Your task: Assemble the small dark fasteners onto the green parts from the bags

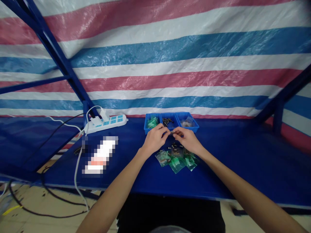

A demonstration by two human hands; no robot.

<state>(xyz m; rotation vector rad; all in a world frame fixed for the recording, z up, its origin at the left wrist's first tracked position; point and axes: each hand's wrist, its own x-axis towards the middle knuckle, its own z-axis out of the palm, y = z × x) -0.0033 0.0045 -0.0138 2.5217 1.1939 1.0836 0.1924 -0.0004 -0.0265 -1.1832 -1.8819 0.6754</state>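
Note:
My left hand [155,138] and my right hand [189,139] meet in front of the blue divided tray [171,128], fingertips pinched together. A small, thin item [172,132] spans the gap between them, too small to name. Green parts in plastic [152,122] fill the tray's left compartment. Dark screw-like pieces [167,122] lie in the middle one, and clear plastic bags [187,122] in the right one. Just below my hands, several small zip bags with green contents [177,163] rest on the blue table, with a few loose screw-like pieces [173,145] behind them.
A white power strip [109,124] with plugs stands at the back left of the table [243,155]. A white cable [78,168] runs over the front edge. A blurred-out white item [102,155] lies left of my arms. Blue frame posts [65,64] and striped sheeting [170,48] close off the back.

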